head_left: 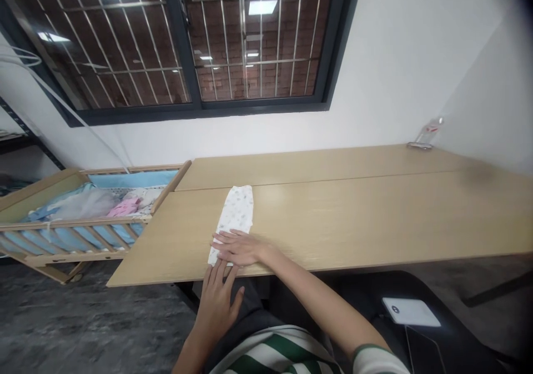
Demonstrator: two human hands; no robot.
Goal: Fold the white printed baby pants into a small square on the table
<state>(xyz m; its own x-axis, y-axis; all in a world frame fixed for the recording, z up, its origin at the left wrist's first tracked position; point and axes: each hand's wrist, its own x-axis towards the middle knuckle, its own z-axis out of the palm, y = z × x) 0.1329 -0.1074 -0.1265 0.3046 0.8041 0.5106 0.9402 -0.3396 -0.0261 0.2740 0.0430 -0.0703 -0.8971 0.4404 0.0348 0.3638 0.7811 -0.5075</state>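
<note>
Looks like a home nursery here, judging by a pale wooden slatted crib [171, 186] at left, padded in blue fabric [133, 179], and crumpled pink cloth [125, 207] inside.

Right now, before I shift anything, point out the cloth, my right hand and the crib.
Cloth [239, 210]: head view, on its uncovered upper part.
Right hand [240, 248]: head view, on the back of the hand.
Crib [171, 188]: head view, on its wooden end rail.

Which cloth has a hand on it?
The white patterned cloth on the table: the right hand lies flat across it. The pink cloth is off in the crib, with neither of the hands on it.
</note>
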